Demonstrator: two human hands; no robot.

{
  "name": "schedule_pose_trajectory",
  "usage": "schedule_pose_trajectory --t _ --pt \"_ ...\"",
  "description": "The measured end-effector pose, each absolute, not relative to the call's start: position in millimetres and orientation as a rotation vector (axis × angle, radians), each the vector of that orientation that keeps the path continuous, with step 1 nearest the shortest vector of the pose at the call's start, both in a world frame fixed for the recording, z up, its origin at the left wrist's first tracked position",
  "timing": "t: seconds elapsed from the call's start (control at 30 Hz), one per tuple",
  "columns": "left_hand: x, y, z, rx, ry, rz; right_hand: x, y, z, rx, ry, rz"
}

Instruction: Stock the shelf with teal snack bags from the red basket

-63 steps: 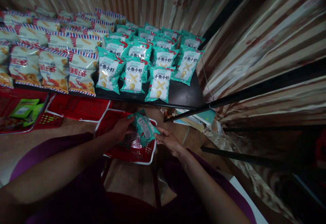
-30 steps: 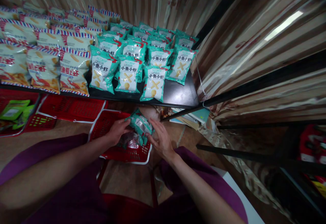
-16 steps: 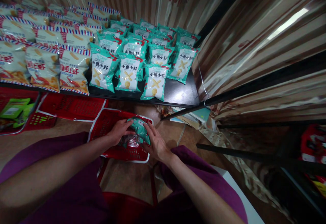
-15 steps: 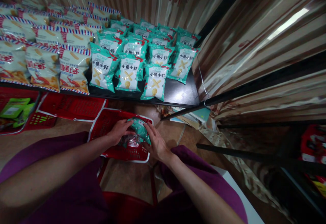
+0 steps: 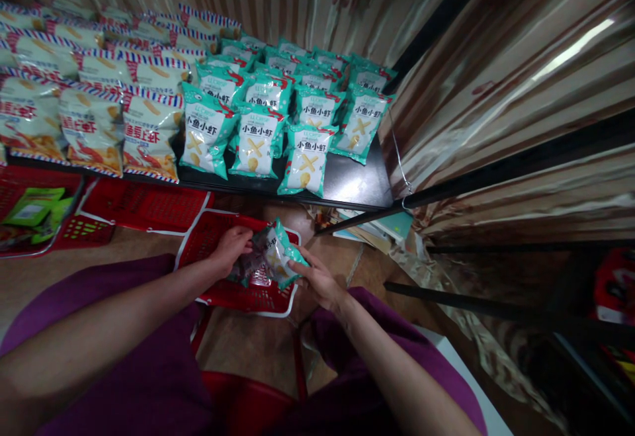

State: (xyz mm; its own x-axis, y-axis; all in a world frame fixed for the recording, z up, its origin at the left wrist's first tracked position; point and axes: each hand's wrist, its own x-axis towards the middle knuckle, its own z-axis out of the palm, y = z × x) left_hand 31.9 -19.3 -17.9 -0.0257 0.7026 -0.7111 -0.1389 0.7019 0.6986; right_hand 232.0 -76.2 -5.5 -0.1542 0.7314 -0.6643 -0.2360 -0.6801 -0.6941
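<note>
Both my hands are down over a red basket [image 5: 245, 294] on the floor. My right hand [image 5: 317, 280] grips a teal snack packet [image 5: 280, 259] by its lower right edge, its white printed front facing up. My left hand [image 5: 231, 248] is closed on the packet's left end, next to a clear-wrapped packet [image 5: 254, 269] lying in the basket. Just above, a black shelf [image 5: 350, 188] carries several rows of the same teal snack packets [image 5: 258, 141].
Striped orange-and-white snack bags [image 5: 99, 128] fill the shelf's left part. Two more red baskets [image 5: 143, 204] sit under the shelf, the far-left one holding green packets [image 5: 37, 204]. Books [image 5: 381, 227] lie on the floor at right. A striped curtain [image 5: 496, 92] hangs behind and beside.
The teal packet has been turned over, from its back with both hands pressed on it to its white front up, lifted slightly. My right hand shifted to its lower right edge.
</note>
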Motion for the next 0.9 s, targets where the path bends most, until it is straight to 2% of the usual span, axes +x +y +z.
schedule_pose_trajectory --t 0.27,0.67,0.9 --pt "33 -15 -10 0.412 1.305 0.716 234 -69 7 -1.314 -0.351 2.097" --pt "35 -18 -12 0.787 1.438 0.688 241 -59 -8 -1.496 -0.680 1.784" --pt "38 -22 -9 0.971 1.421 0.602 234 -64 -16 -1.491 -0.622 1.847"
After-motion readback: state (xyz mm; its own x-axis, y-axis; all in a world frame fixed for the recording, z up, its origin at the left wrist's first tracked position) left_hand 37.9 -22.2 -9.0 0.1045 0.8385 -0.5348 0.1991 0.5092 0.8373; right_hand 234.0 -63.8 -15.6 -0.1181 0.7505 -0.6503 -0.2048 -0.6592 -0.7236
